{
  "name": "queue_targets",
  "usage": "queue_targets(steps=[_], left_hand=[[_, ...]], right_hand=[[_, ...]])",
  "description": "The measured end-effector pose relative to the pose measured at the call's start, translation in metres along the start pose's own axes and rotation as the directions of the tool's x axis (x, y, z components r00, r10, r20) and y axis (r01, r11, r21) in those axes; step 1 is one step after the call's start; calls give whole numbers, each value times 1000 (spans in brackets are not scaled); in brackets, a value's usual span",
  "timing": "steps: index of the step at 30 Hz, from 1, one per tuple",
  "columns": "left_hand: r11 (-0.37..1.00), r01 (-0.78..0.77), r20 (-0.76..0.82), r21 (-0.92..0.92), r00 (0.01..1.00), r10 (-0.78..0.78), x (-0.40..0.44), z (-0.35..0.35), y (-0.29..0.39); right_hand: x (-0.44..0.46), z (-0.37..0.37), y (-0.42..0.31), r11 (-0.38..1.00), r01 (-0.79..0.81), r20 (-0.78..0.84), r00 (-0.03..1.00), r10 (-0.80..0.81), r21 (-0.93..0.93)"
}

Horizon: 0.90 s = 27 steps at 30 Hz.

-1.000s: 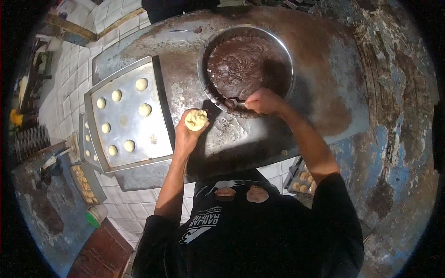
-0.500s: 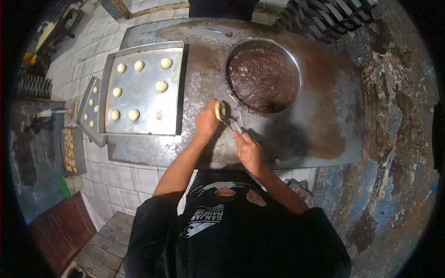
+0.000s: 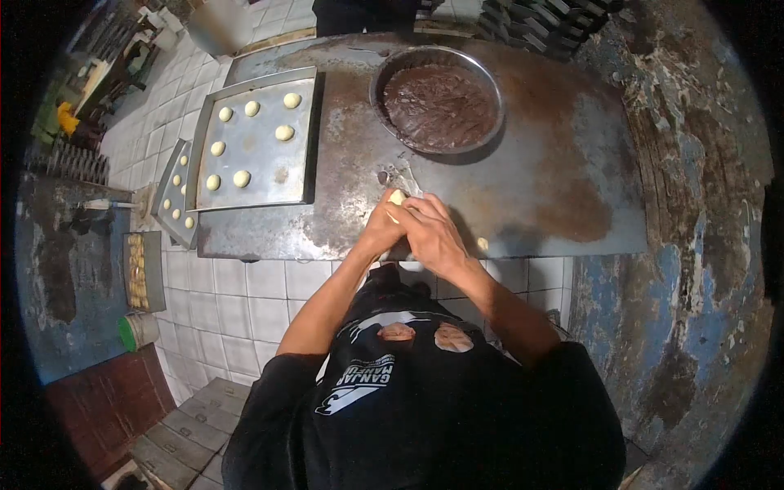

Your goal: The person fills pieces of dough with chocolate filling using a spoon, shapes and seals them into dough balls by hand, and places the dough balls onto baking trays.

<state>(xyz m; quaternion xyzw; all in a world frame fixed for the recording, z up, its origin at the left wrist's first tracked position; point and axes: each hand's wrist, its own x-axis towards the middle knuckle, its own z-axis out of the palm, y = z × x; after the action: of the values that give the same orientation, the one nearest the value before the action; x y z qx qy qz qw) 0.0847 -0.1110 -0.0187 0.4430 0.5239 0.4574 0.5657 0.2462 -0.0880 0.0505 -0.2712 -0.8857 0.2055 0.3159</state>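
Note:
My left hand (image 3: 382, 232) is closed around a small piece of pale dough (image 3: 398, 197), just above the near part of the metal table. My right hand (image 3: 434, 237) meets it, fingers pressed against the same dough, which they partly cover. Beyond my fingers, a thin metal tool (image 3: 412, 181) lies on the tabletop by a dark smear. Farther off stands a round metal bowl (image 3: 500, 114) of thick dark brown filling (image 3: 441, 106). To the left, a metal tray (image 3: 269, 189) carries several round dough balls (image 3: 242, 179), spaced apart.
A second tray (image 3: 178, 219) with dough balls sits lower, past the table's left end. The worn metal table (image 3: 555, 163) has its near edge in front of my body. Stacked dark metal pans (image 3: 539, 28) are at the back right. A green-lidded tub (image 3: 137, 331) is at lower left.
My right hand has let go of the metal tool and come onto the dough in my left hand. Both hands are nearer my body, and the view has shifted.

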Motion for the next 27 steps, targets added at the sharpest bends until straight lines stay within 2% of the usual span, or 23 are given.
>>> queue_targets(steps=[1, 3, 4, 6, 7, 8, 9, 10, 12, 13, 14, 15, 16, 17, 18, 19, 20, 22, 23, 24, 25, 26, 27], left_hand=[[979, 39, -4, -201, 999, -40, -9, 8, 9], [966, 62, -5, -250, 998, -65, -26, 21, 36], [948, 104, 6, -301, 994, -107, -35, 29, 44], [958, 34, 18, -286, 999, -30, -45, 41, 43], [953, 88, 52, -289, 996, -77, -52, 47, 52], [946, 143, 84, -290, 989, -124, -59, 52, 57], [915, 57, 0, -398, 998, -62, -63, 66, 58], [920, 59, -1, -388, 998, -64, -67, 73, 59], [962, -162, -204, -219, 972, 117, -75, 83, 67], [980, -169, -216, -105, 966, 144, -80, 85, 75], [981, -169, -216, -96, 966, 146, -82, 84, 72], [945, -299, -154, 134, 935, 318, -80, 81, 68], [838, -421, -55, 347, 883, 466, -82, 79, 77], [943, -254, 7, 214, 966, 259, -93, 74, 86], [941, -252, 3, 227, 966, 258, -102, 74, 98], [898, -234, 31, 374, 970, 240, -109, 73, 109], [887, -159, 31, 434, 986, 162, -112, 66, 110], [831, -19, 29, 556, 1000, 4, -117, 52, 115], [819, -143, 89, 556, 990, 112, -118, 43, 106], [793, -267, 149, 547, 964, 222, -121, 37, 107], [855, -258, 137, 451, 966, 220, -128, 27, 108], [856, -244, 116, 456, 970, 214, -132, 22, 107], [703, -316, 86, 637, 935, 343, -137, 15, 107]], right_hand=[[-13, -8, -6, 996, -84, -66, 994, 87, 42], [-27, -18, -13, 985, -146, -130, 979, 158, 95], [-33, -22, -16, 959, -198, -160, 959, 232, 203], [-46, -29, -22, 863, -286, -203, 896, 395, 416], [-52, -28, -25, 928, -223, -255, 918, 303, 300], [-58, -29, -27, 927, -220, -266, 915, 305, 305], [-63, -29, -30, 894, -317, -249, 882, 401, 317], [-67, -29, -32, 850, -411, -227, 840, 494, 330], [-71, -26, -32, 895, -308, -316, 856, 409, 323], [-73, -23, -33, 623, -383, -176, 741, 648, 682], [-76, -19, -32, 223, -371, 59, 615, 786, 901], [-80, -15, -25, 180, -227, 10, 647, 762, 957], [-79, -23, -21, 177, -219, 8, 651, 759, 960], [-79, -33, -15, 27, -251, 166, 713, 682, 968], [-77, -42, -11, -122, -297, 311, 761, 570, 947], [-70, -52, -14, 128, -407, 286, 800, 527, 904], [-65, -56, -23, 113, -401, 292, 806, 514, 909], [-48, -77, -63, 710, -450, 256, 893, 371, 542], [-45, -70, -73, 797, -338, 206, 941, 269, 501], [-45, -58, -71, 789, -337, 213, 941, 263, 514], [-41, -46, -70, 656, -264, 134, 961, 242, 708], [-37, -34, -71, 429, -166, 42, 959, 282, 888], [-31, -28, -76, 183, -11, -49, 947, 319, 983]])
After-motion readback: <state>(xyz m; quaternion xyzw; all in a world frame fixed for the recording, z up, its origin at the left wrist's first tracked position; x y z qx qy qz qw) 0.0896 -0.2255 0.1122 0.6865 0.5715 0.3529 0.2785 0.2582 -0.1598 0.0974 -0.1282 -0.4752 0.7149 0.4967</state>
